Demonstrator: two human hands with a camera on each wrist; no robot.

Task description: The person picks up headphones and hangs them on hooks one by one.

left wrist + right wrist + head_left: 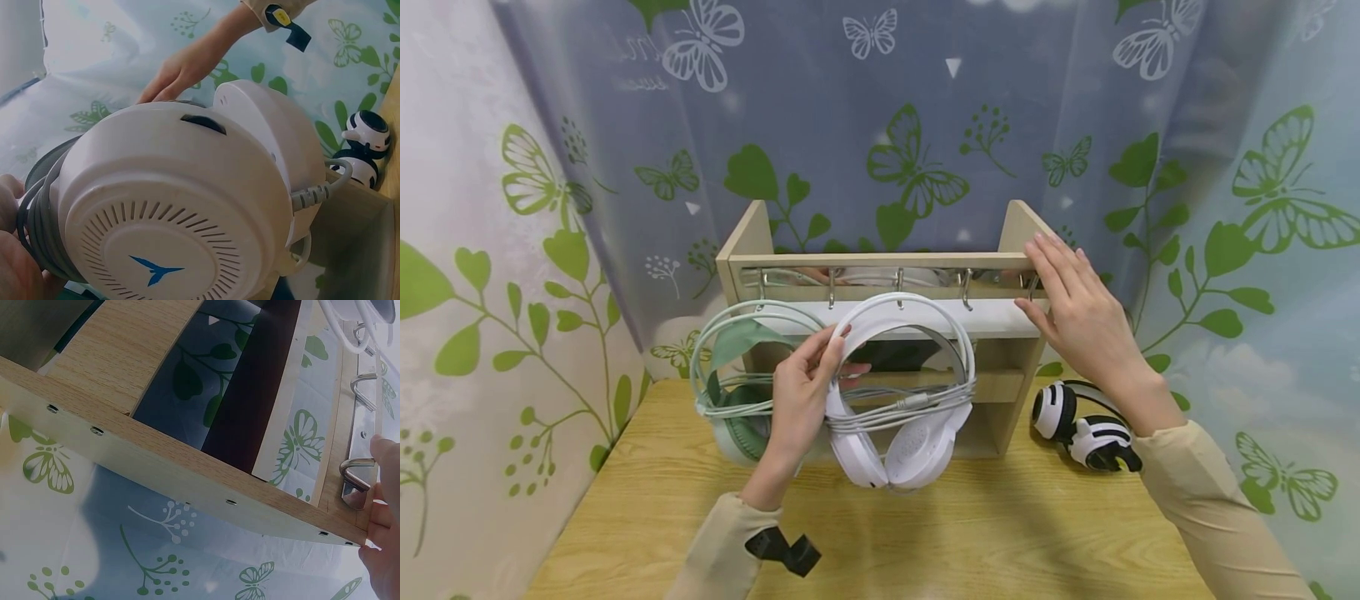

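My left hand (pixel 801 392) pinches the headband of white headphones (pixel 925 450) at its left side. Their grey cable is wound across the band, and the headphones stand in front of the shelf's hooks; in the left wrist view an ear cup (pixel 156 206) with a blue mark fills the middle. Left of that hand, green headphones (pixel 747 429) hang at the shelf's left end, partly hidden by it. With straight fingers, my right hand (pixel 1078 312) rests on the top right corner of the wooden shelf (pixel 872 262), its thumb near the rightmost hook (pixel 357 475).
Black-and-white headphones (pixel 1093 433) lie on the wooden table (pixel 880 542) to the right of the shelf. Several metal hooks line the shelf's front rail, among them a hook (pixel 966 290) near the right. A butterfly-patterned curtain (pixel 820 142) closes off the back and sides.
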